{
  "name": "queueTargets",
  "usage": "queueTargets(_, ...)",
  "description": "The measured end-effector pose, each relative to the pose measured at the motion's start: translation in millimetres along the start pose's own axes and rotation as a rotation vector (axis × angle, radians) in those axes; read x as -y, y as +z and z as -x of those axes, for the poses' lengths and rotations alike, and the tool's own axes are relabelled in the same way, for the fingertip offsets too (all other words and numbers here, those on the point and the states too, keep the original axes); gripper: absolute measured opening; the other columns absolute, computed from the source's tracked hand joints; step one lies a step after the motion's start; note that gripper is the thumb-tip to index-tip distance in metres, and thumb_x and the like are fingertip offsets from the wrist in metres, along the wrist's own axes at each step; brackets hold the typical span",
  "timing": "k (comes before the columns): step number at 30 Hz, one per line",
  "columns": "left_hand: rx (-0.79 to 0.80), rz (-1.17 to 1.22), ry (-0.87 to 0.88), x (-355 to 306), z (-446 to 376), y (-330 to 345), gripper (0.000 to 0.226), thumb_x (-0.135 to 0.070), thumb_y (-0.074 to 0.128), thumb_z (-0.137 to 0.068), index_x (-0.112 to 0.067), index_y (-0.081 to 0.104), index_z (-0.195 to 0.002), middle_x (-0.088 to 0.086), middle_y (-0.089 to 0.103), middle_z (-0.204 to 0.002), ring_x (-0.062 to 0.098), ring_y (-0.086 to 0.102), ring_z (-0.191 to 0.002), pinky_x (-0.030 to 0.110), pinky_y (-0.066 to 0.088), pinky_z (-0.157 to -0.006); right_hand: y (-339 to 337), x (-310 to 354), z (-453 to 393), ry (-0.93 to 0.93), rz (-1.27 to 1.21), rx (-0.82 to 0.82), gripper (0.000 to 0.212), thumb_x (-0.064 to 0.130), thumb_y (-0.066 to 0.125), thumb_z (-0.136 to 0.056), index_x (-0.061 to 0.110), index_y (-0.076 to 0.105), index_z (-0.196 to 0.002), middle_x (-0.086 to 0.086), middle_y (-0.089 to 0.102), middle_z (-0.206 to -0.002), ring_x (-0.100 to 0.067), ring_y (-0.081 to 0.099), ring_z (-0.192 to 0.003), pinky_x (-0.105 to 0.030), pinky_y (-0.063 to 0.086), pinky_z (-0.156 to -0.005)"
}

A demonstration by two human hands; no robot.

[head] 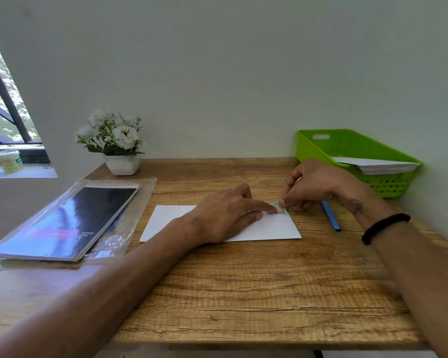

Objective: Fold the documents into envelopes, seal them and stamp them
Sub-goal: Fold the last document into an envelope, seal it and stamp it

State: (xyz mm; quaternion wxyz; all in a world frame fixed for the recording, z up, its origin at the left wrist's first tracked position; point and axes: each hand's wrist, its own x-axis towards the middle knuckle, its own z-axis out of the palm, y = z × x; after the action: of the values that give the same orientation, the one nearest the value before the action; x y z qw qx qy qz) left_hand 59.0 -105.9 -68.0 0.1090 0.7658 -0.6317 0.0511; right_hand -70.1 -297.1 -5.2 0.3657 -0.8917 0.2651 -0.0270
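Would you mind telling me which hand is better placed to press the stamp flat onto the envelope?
Left. The left hand has its forefinger already on the stamp at the envelope corner; the right hand pinches its edge.

Wooden desk (243,293), grain finish, set against wall. On it: white envelope (166,223) mid-desk, blue pen (330,215) right of it, green basket (388,187) back right, white flower pot (122,165) back left, spiral notebook (70,220) on clear plastic sleeve (137,202) left.

envelope (269,227): white
stamp (279,206): pale green
basket (357,148): lime green
pen (330,215): blue
desk (243,293): brown woodgrain
notebook (70,218): black
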Motion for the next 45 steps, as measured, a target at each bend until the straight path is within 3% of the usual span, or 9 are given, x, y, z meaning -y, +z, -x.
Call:
queueTargets(4,-0.001,0.002,0.008,-2,1,-1,0.039,-0.045,0.041,-0.11,-0.051,0.051,-0.147,-0.004,0.05,-0.115,0.013,0.054,-0.095,0.034,0.05,-0.08,1,0,0,-0.023,0.032,-0.008,0.021,0.008,0.09,-0.074,0.003,0.077,-0.09,-0.009,0.079,-0.075,-0.02,0.079,-0.074,-0.033,0.064,-0.072)
queueTargets(16,0.004,0.018,0.004,-5,1,-3,0.039,-0.039,0.044,-0.11,-0.048,0.053,-0.147,-0.002,0.051,-0.118,0.016,0.056,-0.098,0.039,0.054,-0.084,14,5,-2,-0.102,0.278,-0.104,0.028,0.021,0.094,-0.069,0.015,0.073,-0.088,0.001,0.078,-0.072,-0.013,0.075,-0.066,-0.03,0.06,-0.066)
queueTargets(20,-0.003,0.014,0.025,-7,1,-4,0.038,-0.037,0.045,-0.11,-0.044,0.056,-0.146,-0.003,0.051,-0.134,0.015,0.058,-0.108,0.037,0.053,-0.089,17,5,-3,-0.104,0.351,-0.195,0.034,0.031,0.098,-0.061,0.02,0.073,-0.082,0.005,0.075,-0.076,-0.011,0.071,-0.071,-0.028,0.057,-0.066)
queueTargets(23,-0.006,0.002,0.065,-8,-1,-5,0.038,-0.034,0.044,-0.11,-0.04,0.057,-0.146,-0.008,0.053,-0.146,0.014,0.057,-0.124,0.041,0.053,-0.096,16,5,-4,-0.062,0.395,-0.243,0.04,0.042,0.099,-0.055,0.023,0.072,-0.077,0.008,0.072,-0.078,-0.011,0.067,-0.077,-0.035,0.06,-0.076)
queueTargets(28,-0.009,-0.02,0.094,-11,-2,-6,0.038,-0.031,0.044,-0.111,-0.036,0.059,-0.146,-0.01,0.051,-0.155,0.013,0.053,-0.134,0.043,0.053,-0.102,13,1,-5,-0.029,0.383,-0.275,0.03,0.025,0.097,-0.063,0.022,0.071,-0.076,0.006,0.071,-0.076,-0.014,0.067,-0.073,-0.037,0.06,-0.08)
queueTargets(33,-0.034,-0.048,0.096,-10,1,-5,0.039,-0.038,0.041,-0.111,-0.039,0.058,-0.146,-0.013,0.034,-0.162,0.017,0.055,-0.132,0.043,0.054,-0.099,10,-3,-7,-0.043,0.385,-0.286,0.022,0.02,0.092,-0.067,0.022,0.073,-0.075,0.006,0.073,-0.08,-0.011,0.067,-0.076,-0.03,0.056,-0.07)
queueTargets(37,-0.014,-0.047,0.105,-11,-1,-7,0.039,-0.034,0.042,-0.111,-0.035,0.057,-0.148,-0.013,0.044,-0.159,0.014,0.052,-0.135,0.043,0.054,-0.1,11,1,-5,-0.073,0.363,-0.275,0.013,0.025,0.087,-0.078,0.022,0.074,-0.077,0.006,0.073,-0.081,-0.007,0.067,-0.071,-0.022,0.045,-0.055)
queueTargets(45,-0.017,-0.108,0.126,-14,1,-10,0.04,-0.033,0.041,-0.111,-0.029,0.058,-0.148,-0.01,0.048,-0.156,0.015,0.05,-0.137,0.043,0.054,-0.099,21,-3,-8,-0.027,0.314,-0.192,0.022,0.036,0.084,-0.081,0.017,0.074,-0.077,0.0,0.074,-0.06,-0.016,0.074,-0.06,-0.033,0.064,-0.064)
